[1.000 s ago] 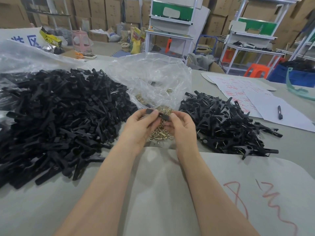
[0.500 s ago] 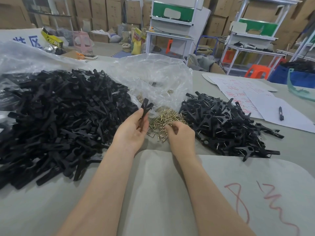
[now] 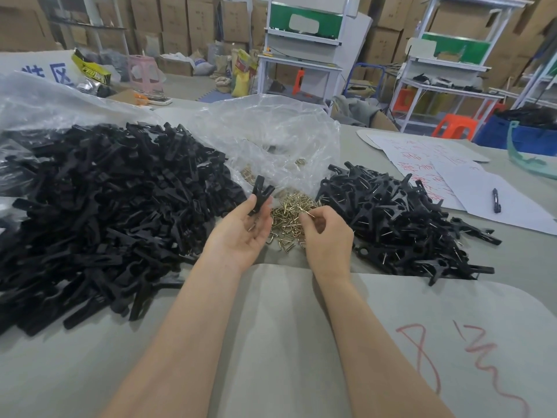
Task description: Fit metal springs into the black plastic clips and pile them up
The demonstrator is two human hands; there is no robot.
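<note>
Along the desk's (image 3: 518,254) left edge sprawls the heap of bare clips (image 3: 105,212), stock within reach. The left hand (image 3: 241,230), palm up, pinches one black clip (image 3: 259,194), forked end raised, probably to take a spring. Above the loose springs (image 3: 286,227), the right hand (image 3: 327,239) has lifted since half a second ago, its fingers (image 3: 306,220) pinching one spring (image 3: 311,214). The finished pile (image 3: 401,224) lies to the right.

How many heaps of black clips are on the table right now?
2. The large heap lies at the left; the smaller heap lies at the right. A single clip is gripped by the left hand. The plastic bag may hide more.
</note>
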